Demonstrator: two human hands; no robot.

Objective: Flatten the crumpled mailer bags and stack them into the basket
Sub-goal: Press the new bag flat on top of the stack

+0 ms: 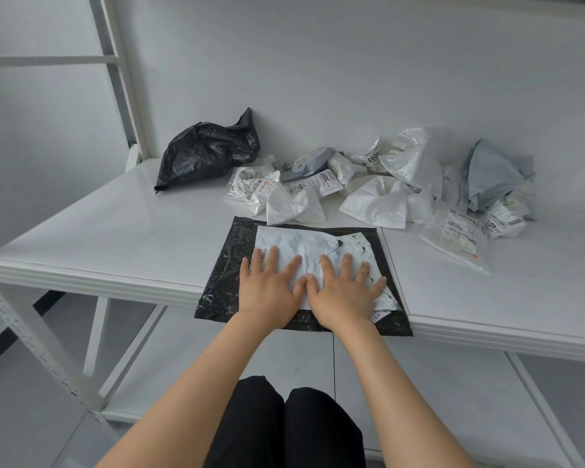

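A creased white mailer bag lies flat on top of a flattened black mailer bag at the table's front edge. My left hand and my right hand press side by side on the white bag, palms down, fingers straight and spread. A pile of crumpled white and grey mailer bags sits behind, with printed labels on some. A crumpled black bag lies at the back left against the wall. No basket is in view.
The white table stands against a white wall. A white metal shelf frame rises at the left. A lower shelf runs beneath the table. The black bag's front edge overhangs the table.
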